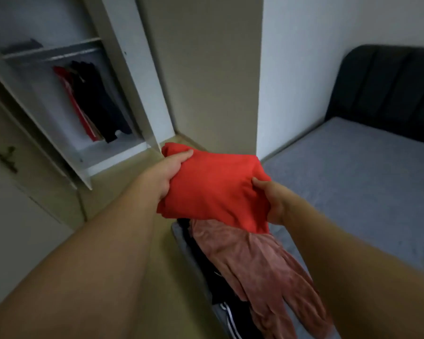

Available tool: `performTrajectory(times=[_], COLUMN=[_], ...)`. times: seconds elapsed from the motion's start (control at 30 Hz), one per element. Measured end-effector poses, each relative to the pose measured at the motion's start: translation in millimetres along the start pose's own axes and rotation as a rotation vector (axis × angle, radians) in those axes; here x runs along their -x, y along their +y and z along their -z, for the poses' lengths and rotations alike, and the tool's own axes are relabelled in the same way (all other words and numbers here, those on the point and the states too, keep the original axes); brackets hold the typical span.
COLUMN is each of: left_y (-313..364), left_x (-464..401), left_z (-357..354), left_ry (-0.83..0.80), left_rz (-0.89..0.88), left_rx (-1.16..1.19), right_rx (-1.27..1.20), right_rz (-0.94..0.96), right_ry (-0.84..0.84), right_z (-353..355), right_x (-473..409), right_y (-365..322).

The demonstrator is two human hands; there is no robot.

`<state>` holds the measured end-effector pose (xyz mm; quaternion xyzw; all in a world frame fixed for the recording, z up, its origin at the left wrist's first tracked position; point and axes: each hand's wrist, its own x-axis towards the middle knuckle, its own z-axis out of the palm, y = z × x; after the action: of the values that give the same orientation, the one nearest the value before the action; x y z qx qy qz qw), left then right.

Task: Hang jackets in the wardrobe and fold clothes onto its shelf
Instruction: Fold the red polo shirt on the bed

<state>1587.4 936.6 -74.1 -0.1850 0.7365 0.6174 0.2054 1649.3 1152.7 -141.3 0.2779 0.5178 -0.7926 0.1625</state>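
At frame centre, both arms reach forward, the left hand [168, 171] and right hand [274, 200] grasping a folded red garment [216, 189] by its sides. The open wardrobe [66, 99] stands at ten o'clock, the bed [365, 167] at three.

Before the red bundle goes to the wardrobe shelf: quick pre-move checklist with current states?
1. Both hands on the folded red garment: ok. Left hand grips its left edge, right hand its right.
2. Fold holding together: ok, compact bundle, though its lower right corner droops a little.
3. Wardrobe open: ok, interior in view.
4. Shelf has room: cannot tell. A dark item lies on it, and the rest is out of view or blurred.
5. Hanging clothes clear of the shelf: ok, they hang below it.
6. Bundle clear of the pink garment on the bed: cannot tell, edges overlap in view.
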Motion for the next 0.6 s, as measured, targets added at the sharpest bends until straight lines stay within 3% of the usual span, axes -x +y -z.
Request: performTrajectory(times=[0.23, 0.6], left_y=[54.7, 167.9], left_x=[-56.3, -226.1], left_z=[204.8, 416.0], left_ry=[0.200, 0.348], left_rz=[-0.057, -0.149], left_rx=[0.197, 0.336], right_rx=[0.185, 0.298], right_rz=[0.160, 0.292], right_ry=[-0.141, -0.296], right_z=[-216.6, -479.7], right_x=[-74.1, -249.0], right_y=[-61.1, -168.2])
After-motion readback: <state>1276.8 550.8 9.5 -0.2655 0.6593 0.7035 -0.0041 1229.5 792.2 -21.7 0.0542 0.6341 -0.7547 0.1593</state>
